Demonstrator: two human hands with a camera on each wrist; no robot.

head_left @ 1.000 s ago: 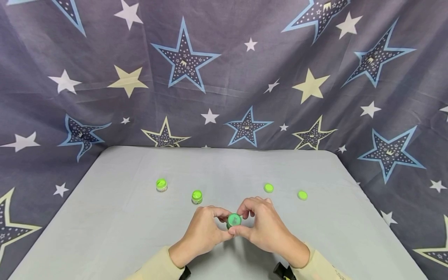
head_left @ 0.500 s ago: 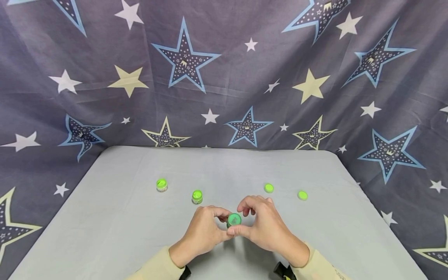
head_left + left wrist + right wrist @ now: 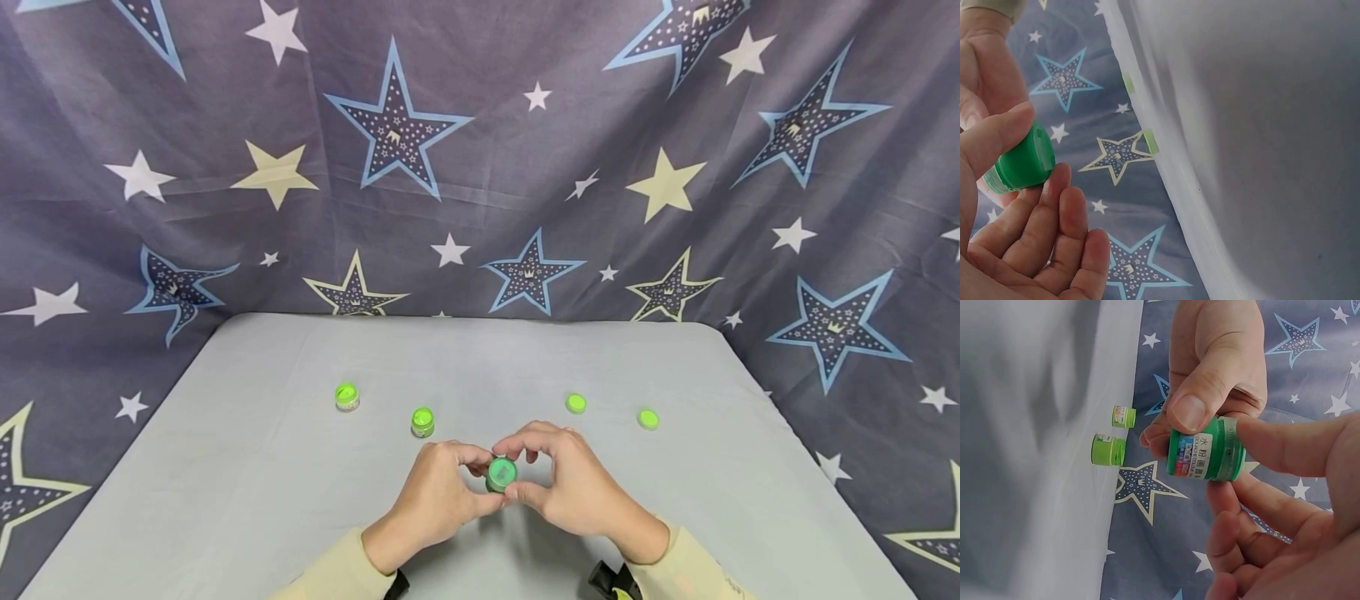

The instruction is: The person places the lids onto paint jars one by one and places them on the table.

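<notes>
A green gouache paint jar (image 3: 502,473) with a printed label is held up in front of me, above the table. My left hand (image 3: 438,492) grips the labelled body (image 3: 1192,453) between thumb and fingers. On its clear-rimmed lid (image 3: 1230,450), the thumb and index finger of my right hand (image 3: 573,483) pinch from opposite sides. The other right fingers are loosely bent below the jar in the right wrist view. In the left wrist view the jar's green base faces the camera, and the left thumb lies across its side.
Two open light-green paint jars (image 3: 347,397) (image 3: 422,422) stand on the grey table (image 3: 262,467) toward the left. Two round light-green lids (image 3: 576,403) (image 3: 648,418) lie farther right. A star-patterned curtain (image 3: 480,167) hangs behind the table's back edge.
My right fingertips have shifted round the lid: the index finger moved left over its far side, the thumb slid right along the near side. The left hand and jar have stayed in place.
</notes>
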